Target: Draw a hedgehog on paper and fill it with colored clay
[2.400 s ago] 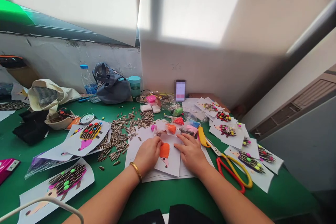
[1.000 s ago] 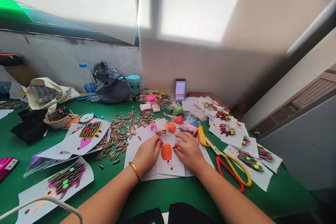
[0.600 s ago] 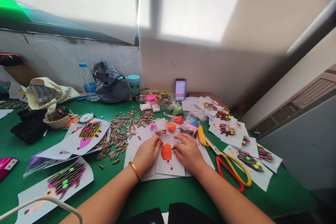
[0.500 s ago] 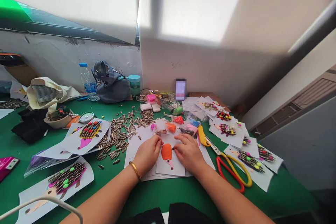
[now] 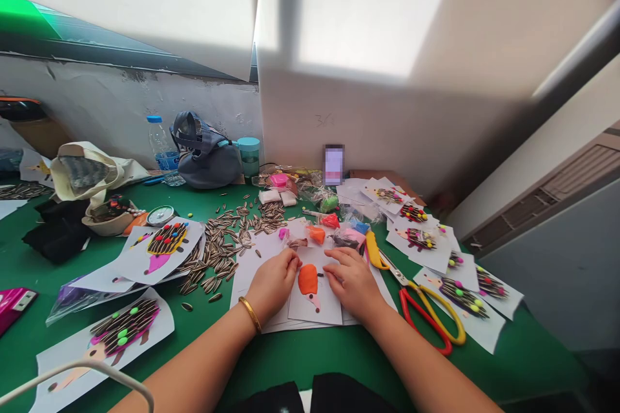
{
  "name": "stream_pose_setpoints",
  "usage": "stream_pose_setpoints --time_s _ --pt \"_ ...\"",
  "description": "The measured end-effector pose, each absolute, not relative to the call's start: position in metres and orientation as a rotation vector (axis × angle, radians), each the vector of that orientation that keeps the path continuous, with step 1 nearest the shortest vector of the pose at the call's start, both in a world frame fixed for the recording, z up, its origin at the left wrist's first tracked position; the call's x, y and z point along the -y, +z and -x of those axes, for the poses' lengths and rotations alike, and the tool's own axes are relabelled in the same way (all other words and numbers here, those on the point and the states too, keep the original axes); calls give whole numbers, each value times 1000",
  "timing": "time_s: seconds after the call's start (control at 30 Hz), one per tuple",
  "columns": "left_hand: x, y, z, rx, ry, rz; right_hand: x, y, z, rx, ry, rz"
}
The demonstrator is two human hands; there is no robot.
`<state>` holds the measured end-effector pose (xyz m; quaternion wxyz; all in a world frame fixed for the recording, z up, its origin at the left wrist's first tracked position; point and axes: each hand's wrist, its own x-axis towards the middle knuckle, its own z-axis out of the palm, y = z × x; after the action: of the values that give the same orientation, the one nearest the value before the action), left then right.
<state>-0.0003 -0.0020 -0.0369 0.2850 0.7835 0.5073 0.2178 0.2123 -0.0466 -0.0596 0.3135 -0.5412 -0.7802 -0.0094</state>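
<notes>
A white card lies in front of me on white paper sheets. An orange modelling-clay body is stuck on it, with a pink snout and dark dots below. Against the body's right edge sits a small dark piece of clay. My left hand rests at the card's upper left, thumb and fingertips pinched together; what they hold, if anything, is hidden. On the card's right side, my right hand has its fingers apart, just clear of the dark piece.
Loose striped sunflower seeds spread at left. Bagged clay lumps, a yellow cutter and red-and-yellow scissors lie beyond and right. Finished hedgehog cards stand along both sides. A phone leans on the wall.
My right fingertips have come off the small dark clay piece and opened slightly, moving right. The piece stays by the orange body. My left hand has barely moved.
</notes>
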Motion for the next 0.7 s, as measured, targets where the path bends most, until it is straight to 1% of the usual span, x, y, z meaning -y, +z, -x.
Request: stream_pose_setpoints --time_s 0.37,0.7 --pt "2 -37 1 -1347 586 -2098 54 -62 -213 2187 -55 1396" --pt "2 -39 1 -1347 599 -2104 53 -58 -214 2141 -40 1349"
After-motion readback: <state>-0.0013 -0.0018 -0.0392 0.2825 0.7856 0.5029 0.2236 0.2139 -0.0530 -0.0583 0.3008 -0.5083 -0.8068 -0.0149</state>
